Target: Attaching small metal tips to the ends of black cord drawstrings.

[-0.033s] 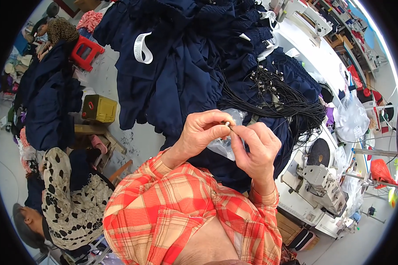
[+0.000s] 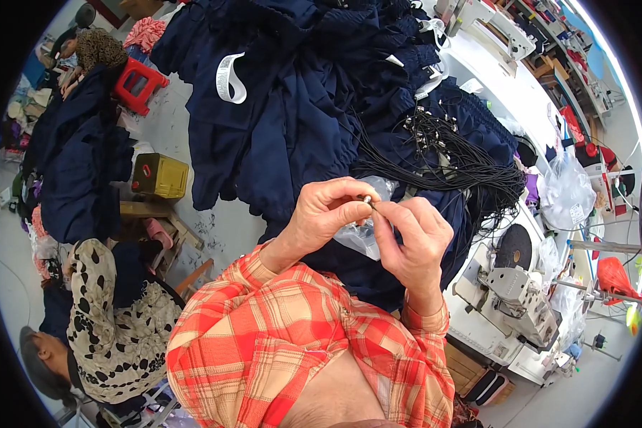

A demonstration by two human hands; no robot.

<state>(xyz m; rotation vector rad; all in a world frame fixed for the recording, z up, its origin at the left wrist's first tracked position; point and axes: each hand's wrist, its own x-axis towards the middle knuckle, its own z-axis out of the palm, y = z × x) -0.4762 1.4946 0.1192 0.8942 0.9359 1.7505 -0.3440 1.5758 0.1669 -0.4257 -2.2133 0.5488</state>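
Small shiny bead-like piece (image 2: 367,200) sits mid-scene, pinched by the bare left hand (image 2: 332,212); the bare right hand (image 2: 416,239), fingertips narrowly together, meets it, what it grips unclear. Farther right, tangled thin black cords (image 2: 471,170) lie on gathered navy cloth (image 2: 253,153).

A speck of white on the tiny thing (image 2: 367,200) between the left hand (image 2: 328,215) and right hand (image 2: 415,239). Red and cream checks on the shirt (image 2: 264,335) below both. Past the hands, dark blue on the clothes (image 2: 264,139), white on the curled tag (image 2: 225,75), black on the strings (image 2: 471,170). Left of them, red on the stool (image 2: 127,80), gold on the tin (image 2: 170,176), black spots on a worker's cream top (image 2: 125,349). Right of them, white on the sewing machine (image 2: 513,287), red on the bag (image 2: 615,277).
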